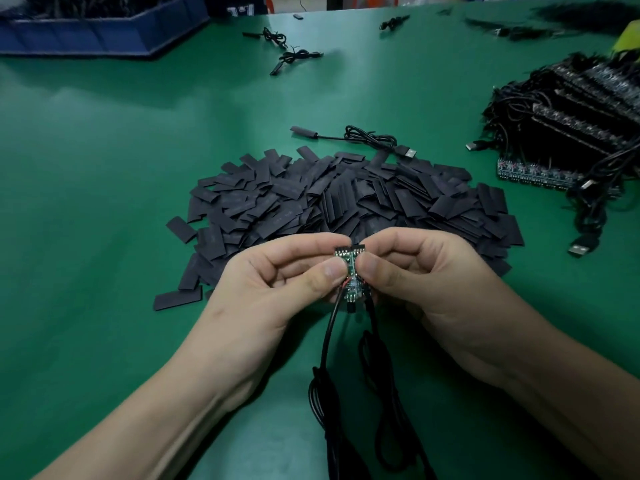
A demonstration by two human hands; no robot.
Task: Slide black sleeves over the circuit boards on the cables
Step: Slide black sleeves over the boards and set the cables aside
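Low in the middle of the head view, my left hand (277,271) and my right hand (426,275) both pinch a pair of joined green circuit boards (350,268), thumbs pressed on top. Two black cables (325,344) hang from the boards down toward me. Just beyond my hands a large heap of flat black sleeves (346,199) lies on the green table (104,202). No sleeve is on the boards I hold. A cable with a sleeve fitted (304,131) lies behind the heap.
A stack of circuit boards with bundled USB cables (568,140) sits at the right. A blue bin (100,26) stands at the far left. A few sleeved cables (294,57) lie at the back of the table.
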